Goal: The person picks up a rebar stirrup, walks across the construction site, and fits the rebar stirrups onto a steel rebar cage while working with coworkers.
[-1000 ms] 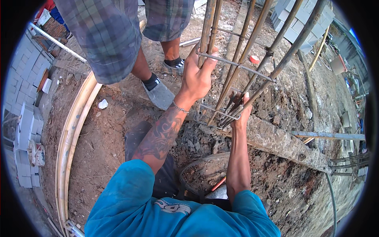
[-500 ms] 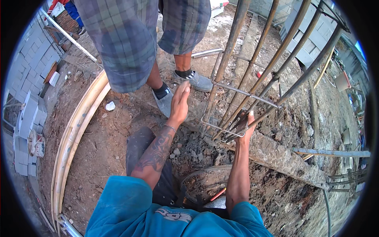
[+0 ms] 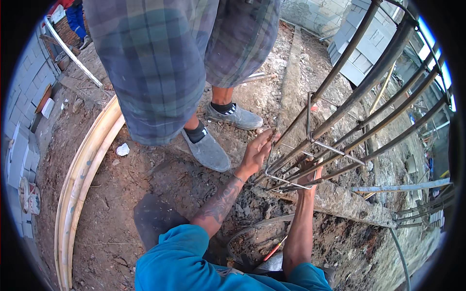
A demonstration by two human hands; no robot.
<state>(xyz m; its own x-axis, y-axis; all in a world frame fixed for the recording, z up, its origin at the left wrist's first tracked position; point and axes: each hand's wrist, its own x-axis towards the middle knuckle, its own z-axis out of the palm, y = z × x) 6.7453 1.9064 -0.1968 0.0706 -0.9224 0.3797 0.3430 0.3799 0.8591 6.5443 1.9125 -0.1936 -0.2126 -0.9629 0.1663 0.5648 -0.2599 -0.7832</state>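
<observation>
A cage of several long rusty rebar bars rises from the dirt toward the upper right, tied by square wire stirrups. My left hand, on a tattooed forearm, is closed on the left corner of the lowest stirrup at the foot of the cage. My right hand reaches up from below and grips a bar on the right side of that stirrup, partly hidden behind the bars. A second stirrup sits a little higher on the bars.
Another person in plaid shorts stands close on the far side, a grey shoe just left of my left hand. Curved wooden strips lie at left beside grey blocks. A concrete beam, a bucket and an orange-handled tool lie near my arms.
My left hand has come down from a higher stirrup to the lowest one. My right hand stays at the cage's foot. The view has moved closer to the standing person.
</observation>
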